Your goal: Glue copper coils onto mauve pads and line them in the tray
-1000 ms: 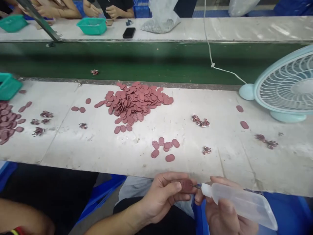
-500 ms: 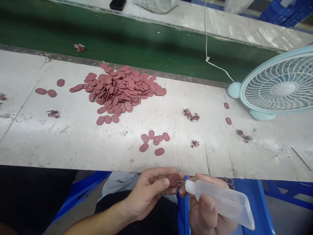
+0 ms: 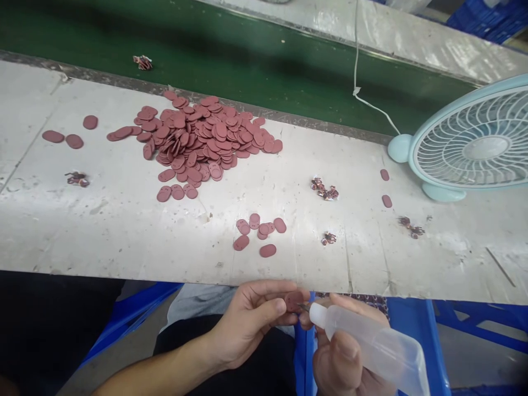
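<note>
Between thumb and fingers, my left hand [image 3: 251, 316] pinches a dark red oval piece [image 3: 294, 301] just off the table's front edge. My right hand [image 3: 346, 352] is wrapped round a translucent squeeze bottle [image 3: 371, 344] with a white cap and a thin dark nozzle. The nozzle tip is at the face of the oval piece; whether it touches, I cannot tell. Beyond my hands, several loose oval pieces [image 3: 268, 251] lie on the white table [image 3: 165, 242]. A large heap of the same ovals [image 3: 206, 132] sits farther back, left of centre.
A light blue fan [image 3: 482, 146] stands at the right, its white cord [image 3: 357, 60] running up across a green strip [image 3: 247, 55]. Small dark clusters [image 3: 325, 190] are scattered on the table. A blue crate [image 3: 416, 341] is below, at my right.
The view has shifted slightly, so the table's things sit a little higher in the picture. Both hands keep their grips, and the nozzle stays at the oval piece.
</note>
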Tool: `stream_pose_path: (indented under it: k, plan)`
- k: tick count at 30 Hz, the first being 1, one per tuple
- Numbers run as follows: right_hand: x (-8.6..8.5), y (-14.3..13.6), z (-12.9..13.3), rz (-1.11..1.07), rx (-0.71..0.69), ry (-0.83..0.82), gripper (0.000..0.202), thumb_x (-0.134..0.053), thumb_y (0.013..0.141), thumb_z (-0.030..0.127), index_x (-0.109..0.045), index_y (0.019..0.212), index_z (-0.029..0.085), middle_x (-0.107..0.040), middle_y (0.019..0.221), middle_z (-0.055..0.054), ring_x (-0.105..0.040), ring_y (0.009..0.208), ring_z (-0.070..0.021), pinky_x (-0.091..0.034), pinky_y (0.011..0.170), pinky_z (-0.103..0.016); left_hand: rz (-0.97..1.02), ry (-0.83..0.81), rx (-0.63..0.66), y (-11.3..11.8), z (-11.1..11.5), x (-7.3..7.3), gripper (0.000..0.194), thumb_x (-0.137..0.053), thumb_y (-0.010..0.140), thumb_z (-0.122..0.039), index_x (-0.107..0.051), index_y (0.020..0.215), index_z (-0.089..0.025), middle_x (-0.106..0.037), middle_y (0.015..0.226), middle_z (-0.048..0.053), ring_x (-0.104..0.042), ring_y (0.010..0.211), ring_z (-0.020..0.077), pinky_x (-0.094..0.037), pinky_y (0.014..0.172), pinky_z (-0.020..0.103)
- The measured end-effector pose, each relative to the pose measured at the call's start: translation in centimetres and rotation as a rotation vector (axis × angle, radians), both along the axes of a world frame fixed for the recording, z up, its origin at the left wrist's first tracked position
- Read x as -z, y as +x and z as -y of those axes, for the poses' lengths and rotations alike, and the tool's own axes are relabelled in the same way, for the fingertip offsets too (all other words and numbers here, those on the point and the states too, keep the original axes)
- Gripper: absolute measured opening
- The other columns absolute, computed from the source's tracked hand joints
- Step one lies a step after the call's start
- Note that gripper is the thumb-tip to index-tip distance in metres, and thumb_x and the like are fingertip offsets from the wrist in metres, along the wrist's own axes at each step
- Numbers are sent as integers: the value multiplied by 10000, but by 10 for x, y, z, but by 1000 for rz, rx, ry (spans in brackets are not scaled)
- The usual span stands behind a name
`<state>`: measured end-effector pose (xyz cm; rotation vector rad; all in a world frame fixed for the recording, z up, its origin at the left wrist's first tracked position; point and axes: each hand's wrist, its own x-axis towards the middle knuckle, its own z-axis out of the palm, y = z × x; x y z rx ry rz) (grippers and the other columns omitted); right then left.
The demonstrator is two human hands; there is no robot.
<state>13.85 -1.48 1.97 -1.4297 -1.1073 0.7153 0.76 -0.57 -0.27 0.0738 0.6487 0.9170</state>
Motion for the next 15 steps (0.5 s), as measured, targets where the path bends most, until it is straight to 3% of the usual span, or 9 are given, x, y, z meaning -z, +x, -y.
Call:
stream_pose_path:
  k: [2, 6, 15]
  plan:
    - [-1, -2, -1, 10, 86, 49, 246, -563, 893, 465, -658, 1067, 319, -581, 765, -28, -577, 563, -250, -446, 468, -425, -2, -2, 6, 0, 1, 1, 244, -750, 846, -232, -770, 1086, -193, -777, 1141, 132, -747, 1020, 218, -581, 860, 271]
    - [1, -3, -3, 4, 24, 56, 277, -535, 889, 484, -649, 1092, 333, -588, 732, -27, -595, 593, -275, -431, 465, -429, -12, -8, 13, -1, 2, 2, 253, -747, 848, -232, -766, 1096, -186, -771, 1152, 143, -747, 1018, 224, -584, 865, 283]
    - [-4, -9, -8, 59, 104, 119, 269, -603, 860, 484, -685, 1028, 291, -633, 699, 13, -577, 522, -224, -396, 425, -392, 15, 22, 2, -1, 2, 0, 233, -729, 862, -202, -769, 1091, -193, -773, 1153, 129, -749, 1020, 214, -582, 866, 264]
